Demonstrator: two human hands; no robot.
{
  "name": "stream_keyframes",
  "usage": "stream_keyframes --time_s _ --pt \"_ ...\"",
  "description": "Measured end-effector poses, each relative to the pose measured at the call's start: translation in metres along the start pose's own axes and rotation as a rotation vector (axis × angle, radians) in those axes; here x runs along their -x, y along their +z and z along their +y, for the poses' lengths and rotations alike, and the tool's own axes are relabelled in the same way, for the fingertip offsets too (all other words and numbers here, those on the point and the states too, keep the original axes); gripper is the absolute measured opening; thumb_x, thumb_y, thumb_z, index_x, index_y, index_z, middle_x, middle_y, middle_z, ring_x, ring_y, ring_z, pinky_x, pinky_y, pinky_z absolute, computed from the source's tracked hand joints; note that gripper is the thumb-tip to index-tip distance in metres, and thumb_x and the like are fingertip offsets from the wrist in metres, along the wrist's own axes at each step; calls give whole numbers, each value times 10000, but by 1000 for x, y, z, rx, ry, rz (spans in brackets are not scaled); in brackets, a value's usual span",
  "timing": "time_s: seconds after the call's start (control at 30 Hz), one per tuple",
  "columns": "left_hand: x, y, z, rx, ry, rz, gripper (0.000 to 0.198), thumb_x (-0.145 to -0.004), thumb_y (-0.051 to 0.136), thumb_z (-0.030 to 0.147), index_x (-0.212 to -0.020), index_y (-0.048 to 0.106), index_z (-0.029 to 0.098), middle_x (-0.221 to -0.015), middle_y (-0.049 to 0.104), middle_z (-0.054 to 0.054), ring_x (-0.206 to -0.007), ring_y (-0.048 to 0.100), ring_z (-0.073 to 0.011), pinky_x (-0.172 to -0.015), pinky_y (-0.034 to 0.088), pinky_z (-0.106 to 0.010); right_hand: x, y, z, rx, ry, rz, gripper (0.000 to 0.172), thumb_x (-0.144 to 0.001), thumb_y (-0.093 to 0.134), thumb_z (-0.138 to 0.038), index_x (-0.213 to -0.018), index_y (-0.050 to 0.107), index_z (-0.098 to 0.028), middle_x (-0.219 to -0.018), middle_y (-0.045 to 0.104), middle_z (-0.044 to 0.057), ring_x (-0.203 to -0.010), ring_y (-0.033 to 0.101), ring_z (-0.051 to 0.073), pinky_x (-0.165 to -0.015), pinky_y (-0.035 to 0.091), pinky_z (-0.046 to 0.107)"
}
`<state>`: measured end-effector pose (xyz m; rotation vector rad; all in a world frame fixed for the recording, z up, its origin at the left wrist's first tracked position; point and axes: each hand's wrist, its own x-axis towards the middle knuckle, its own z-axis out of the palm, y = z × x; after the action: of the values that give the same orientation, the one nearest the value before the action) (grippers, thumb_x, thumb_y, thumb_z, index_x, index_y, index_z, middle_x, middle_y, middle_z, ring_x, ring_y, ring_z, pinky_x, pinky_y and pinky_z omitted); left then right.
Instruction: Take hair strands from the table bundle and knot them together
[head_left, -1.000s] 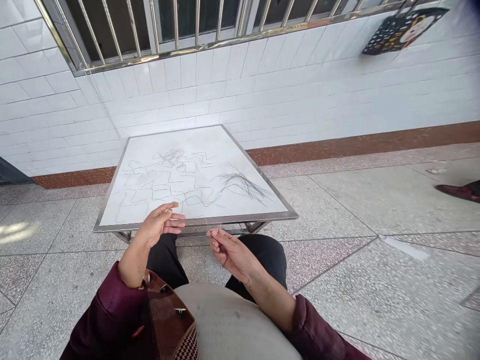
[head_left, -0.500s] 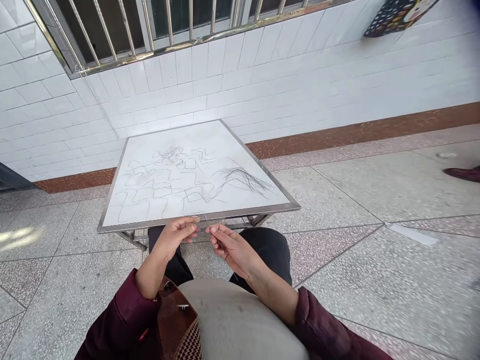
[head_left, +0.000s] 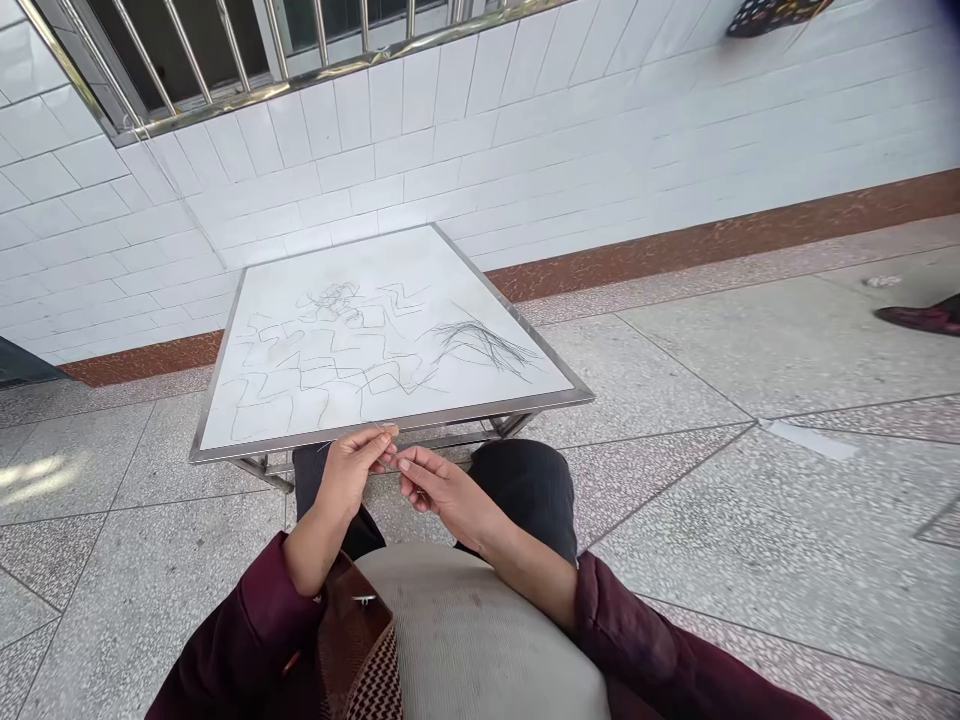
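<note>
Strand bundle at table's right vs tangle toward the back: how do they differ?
The bundle fans out in long, gently curved strands; the tangle loops and crisscrosses. The bundle looks darker and more spread out, the tangle fainter and more compact. Both are thin strands on the white tabletop.

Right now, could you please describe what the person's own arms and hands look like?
The left sleeve and right sleeve are dark maroon, both ending partway up the forearm; the right one looks bunched or folded at its edge. Below them the forearms are uncovered, and the left hand and right hand wear no gloves.
</note>
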<state>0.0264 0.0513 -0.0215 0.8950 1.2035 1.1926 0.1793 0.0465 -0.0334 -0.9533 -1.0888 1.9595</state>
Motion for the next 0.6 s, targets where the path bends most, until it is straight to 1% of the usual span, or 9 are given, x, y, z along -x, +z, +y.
stream_keyframes --time_s 0.07,0.2,0.37,0.47,0.6 --pt "-1 -1 3 32 -14 26 300 -712 770 397 -905 775 167 -730 687 -31 -639 601 -111 -555 430 -205 1 1 -1 80 -26 7 347 -834 625 -536 -905 559 -203 -638 569 -41 -527 435 88 -519 325 234" --pt "-2 -2 5 72 -35 40 322 -679 792 420 -857 761 153 -695 667 -25 -605 597 -108 -533 462 -206 2 1 -3 273 -90 18 313 -868 549 -513 -973 548 -218 -611 581 -42 -508 456 112 -502 356 250" --pt "-2 -1 6 98 -7 61 346 -656 804 429 -859 752 154 -732 681 -35 -630 610 -123 -538 491 -219 2 0 -2 521 -188 126 163 -878 521 -379 -948 556 -236 -530 545 -62 -466 411 119 -505 337 266" --pt "-2 0 5 121 13 84 339 -661 802 420 -867 757 153 -745 683 -37 -638 602 -117 -537 479 -211 1 0 -1 570 -206 141 131 -875 510 -341 -946 554 -239 -512 540 -63 -476 421 128 -520 339 273" --pt "-3 0 2 141 29 85 304 -685 791 402 -864 762 158 -737 685 -34 -636 593 -111 -564 464 -220 -4 1 -1 562 -212 116 156 -885 515 -372 -949 565 -239 -543 556 -55 -509 469 133 -547 379 276"
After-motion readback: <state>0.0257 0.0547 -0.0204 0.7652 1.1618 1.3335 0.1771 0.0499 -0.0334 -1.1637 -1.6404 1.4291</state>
